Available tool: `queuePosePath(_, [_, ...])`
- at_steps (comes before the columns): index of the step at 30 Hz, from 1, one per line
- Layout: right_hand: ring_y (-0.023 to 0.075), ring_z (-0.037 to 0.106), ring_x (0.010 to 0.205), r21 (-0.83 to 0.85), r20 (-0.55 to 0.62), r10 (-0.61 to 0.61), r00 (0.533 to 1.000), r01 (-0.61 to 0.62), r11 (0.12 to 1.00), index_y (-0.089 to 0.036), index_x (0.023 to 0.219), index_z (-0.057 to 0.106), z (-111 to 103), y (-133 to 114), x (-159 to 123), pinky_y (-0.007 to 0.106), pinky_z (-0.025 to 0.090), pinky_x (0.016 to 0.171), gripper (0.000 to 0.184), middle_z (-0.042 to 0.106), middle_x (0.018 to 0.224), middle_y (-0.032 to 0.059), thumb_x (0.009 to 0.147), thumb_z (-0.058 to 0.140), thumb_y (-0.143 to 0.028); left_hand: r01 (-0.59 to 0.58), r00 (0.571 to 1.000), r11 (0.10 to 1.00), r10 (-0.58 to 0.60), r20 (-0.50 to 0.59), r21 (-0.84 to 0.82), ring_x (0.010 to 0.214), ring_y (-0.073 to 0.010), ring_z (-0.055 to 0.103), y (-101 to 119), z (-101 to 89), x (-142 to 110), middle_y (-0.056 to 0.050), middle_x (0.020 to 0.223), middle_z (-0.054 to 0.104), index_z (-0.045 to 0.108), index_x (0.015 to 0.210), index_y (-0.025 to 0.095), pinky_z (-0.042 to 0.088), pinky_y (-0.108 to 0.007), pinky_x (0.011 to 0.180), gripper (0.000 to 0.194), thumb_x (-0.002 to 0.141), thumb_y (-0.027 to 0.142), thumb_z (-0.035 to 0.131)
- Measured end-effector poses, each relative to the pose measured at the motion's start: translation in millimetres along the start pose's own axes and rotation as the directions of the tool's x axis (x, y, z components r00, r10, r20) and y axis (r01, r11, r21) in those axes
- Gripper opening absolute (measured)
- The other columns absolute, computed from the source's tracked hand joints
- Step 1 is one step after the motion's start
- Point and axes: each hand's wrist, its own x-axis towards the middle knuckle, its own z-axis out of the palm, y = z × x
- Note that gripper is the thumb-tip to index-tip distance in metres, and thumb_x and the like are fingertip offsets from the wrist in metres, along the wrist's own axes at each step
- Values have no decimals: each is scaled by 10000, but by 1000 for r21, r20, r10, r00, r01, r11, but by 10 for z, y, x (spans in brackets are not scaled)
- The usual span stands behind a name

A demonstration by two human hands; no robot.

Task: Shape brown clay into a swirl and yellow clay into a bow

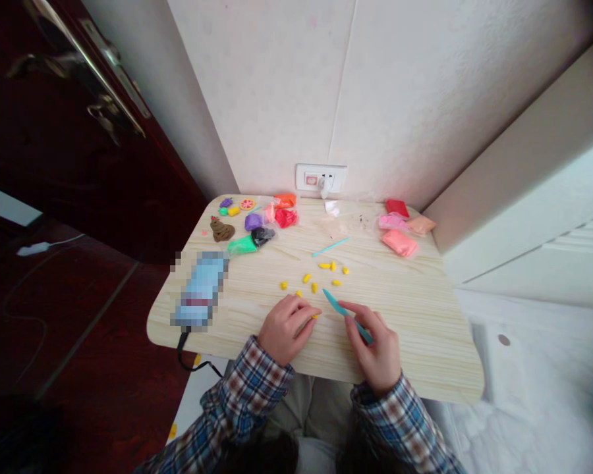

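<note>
Left hand (287,328): thumb and forefinger nearly together, small yellow piece (315,316) between their tips. Right hand (374,343): fingers closed round blue knife (334,301), tip pointing beyond them. Loose yellow bits (314,288) lie just beyond the left fingers.

Off-white textured wall (271,85) at back, w/ white rectangular plastic socket plate (321,178) just above table ht. L: glossy dk red-brown door (148,204), metal lever handle (49,64); dk reddish floor (109,375) below. R: white panelled unit (538,178). Pale wood-grain table (425,322), rounded corners. Soft light.
</note>
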Motion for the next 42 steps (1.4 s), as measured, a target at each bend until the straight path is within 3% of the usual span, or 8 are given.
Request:
queuePosePath(5, [147, 584, 665, 27, -65, 103, 993, -102, 994, -213, 1022, 668, 5, 23, -5, 258, 463, 630, 253, 667, 743, 13, 876, 496, -327, -98, 995, 992, 96, 33, 80, 816, -175, 552, 36, 70, 81, -49, 844, 637, 652, 935, 172, 488, -335, 781, 138, 879, 198, 528])
queuePosePath(9, [135, 537, 579, 64, -108, 228, 968, -222, 973, -199, 1036, 652, -26, 78, 26, 249, 422, 573, 286, 577, 626, -19, 871, 487, -366, -56, 996, 987, 43, 84, 149, 873, -195, 533, 81, 119, 161, -55, 892, 630, 647, 931, 174, 482, -344, 782, 136, 864, 150, 531])
queuePosePath(13, [130, 480, 522, 35, -157, 296, 942, -294, 955, -184, 1089, 603, -55, 167, 123, 252, 375, 545, 319, 511, 588, -42, 875, 458, -370, 55, 998, 984, -52, -24, 169, 965, -222, 501, 83, 112, 162, -67, 1012, 605, 658, 938, 194, 461, -391, 854, 156, 825, 128, 574])
queuePosePath(19, [198, 557, 724, -206, -151, 175, 973, -204, 957, -170, 1107, 552, -24, 301, 326, 330, 377, 702, 289, 610, 766, 30, 882, 404, -275, 326, 924, 925, -267, -275, 195, 1000, -241, 494, 1, 80, 98, -86, 1040, 572, 601, 1071, 177, 444, -422, 896, 289, 789, 118, 600])
queuePosePath(27, [297, 507, 972, -506, -228, 53, 972, -165, 847, -163, 1092, 577, -9, 298, 431, 456, 388, 797, 290, 578, 1046, 136, 867, 396, -190, 334, 929, 924, -288, -233, 187, 1060, -262, 510, -149, 45, 7, -106, 1137, 564, 493, 1231, 168, 444, -439, 938, 533, 753, 293, 692])
queuePosePath(34, [264, 404, 1282, -247, 6, -125, 992, 122, 961, -156, 1336, 425, 239, 169, 544, 488, 397, 1029, 423, 442, 1376, 167, 919, 366, -193, 282, 950, 950, -258, -174, 132, 931, -218, 572, -162, 26, 9, -68, 971, 621, 595, 1074, 169, 510, -385, 849, 294, 790, 208, 658])
queuePosePath(38, [266, 385, 1318, -169, 136, -159, 978, 181, 969, -107, 1317, 458, 410, 82, 566, 487, 367, 1080, 411, 458, 1379, 189, 927, 380, -208, 239, 965, 970, -234, -117, 31, 909, -194, 601, -143, 45, 56, -61, 964, 635, 595, 1044, 170, 538, -350, 820, 220, 828, 130, 591])
queuePosePath(42, [192, 476, 1239, 44, 186, -242, 952, 238, 970, -190, 1265, 503, 366, -4, 535, 415, 420, 1055, 365, 539, 1300, 117, 937, 344, -169, 256, 958, 965, -261, -119, -59, 897, -171, 622, -148, 51, 61, -65, 998, 621, 583, 1074, 178, 556, -321, 805, 236, 852, 110, 545])
